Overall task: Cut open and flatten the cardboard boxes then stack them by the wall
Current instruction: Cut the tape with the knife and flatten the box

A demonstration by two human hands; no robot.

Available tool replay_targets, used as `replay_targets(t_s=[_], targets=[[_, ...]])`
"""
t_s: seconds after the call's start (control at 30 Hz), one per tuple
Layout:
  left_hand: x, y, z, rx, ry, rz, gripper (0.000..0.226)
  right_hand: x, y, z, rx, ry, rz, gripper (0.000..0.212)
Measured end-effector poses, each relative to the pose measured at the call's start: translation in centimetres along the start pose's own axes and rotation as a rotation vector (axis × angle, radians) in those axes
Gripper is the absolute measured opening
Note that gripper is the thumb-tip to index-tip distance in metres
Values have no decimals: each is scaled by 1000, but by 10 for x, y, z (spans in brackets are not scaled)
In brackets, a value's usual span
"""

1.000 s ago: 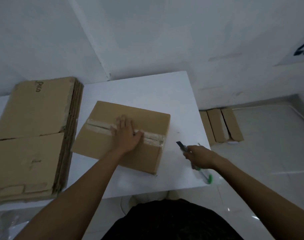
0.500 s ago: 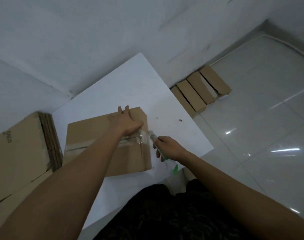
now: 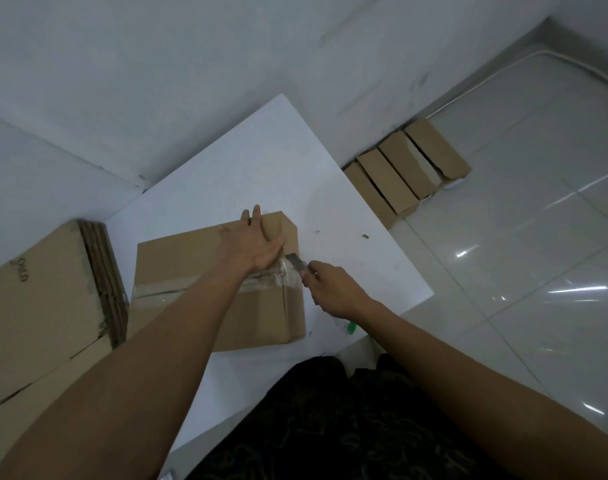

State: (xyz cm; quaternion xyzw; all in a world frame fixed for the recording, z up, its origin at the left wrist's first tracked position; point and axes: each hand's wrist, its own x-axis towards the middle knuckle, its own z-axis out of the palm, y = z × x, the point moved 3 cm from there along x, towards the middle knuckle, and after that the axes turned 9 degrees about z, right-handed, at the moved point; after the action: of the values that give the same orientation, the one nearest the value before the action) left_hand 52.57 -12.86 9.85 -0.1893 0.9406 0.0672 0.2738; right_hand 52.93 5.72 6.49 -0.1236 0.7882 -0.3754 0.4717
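- Taped cardboard box (image 3: 178,265) sits at centre frame on the white table (image 3: 261,161), sealed, contents hidden.
- Left hand (image 3: 252,245) presses flat on its top.
- Right hand (image 3: 333,289) grips a utility knife (image 3: 297,264), blade at the tape (image 3: 164,289).
- Flattened cardboard stack (image 3: 43,299) lies at left.

One taped brown cardboard box (image 3: 178,261), one stack of flattened brown cardboard sheets (image 3: 43,296), three narrow brown cardboard boxes (image 3: 408,168) at centre right, and one grey-bladed utility knife (image 3: 297,263).
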Motion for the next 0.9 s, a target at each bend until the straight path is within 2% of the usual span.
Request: replay_targets(t_s=[0.23,0.57,0.73,0.9], targets=[[4,-1,1,44,-15,3,86,-2,-10,-2,-32,7,-22,47],[2,-1,9,132,-29,14,85,-7,-16,-1,-62,-152,79,29],[-3,3,5,171,-61,17,82,-19,-5,12,-86,-228,72,24],[-5,-1,8,87,-64,10,84,-33,6,9,60,-78,72,31]])
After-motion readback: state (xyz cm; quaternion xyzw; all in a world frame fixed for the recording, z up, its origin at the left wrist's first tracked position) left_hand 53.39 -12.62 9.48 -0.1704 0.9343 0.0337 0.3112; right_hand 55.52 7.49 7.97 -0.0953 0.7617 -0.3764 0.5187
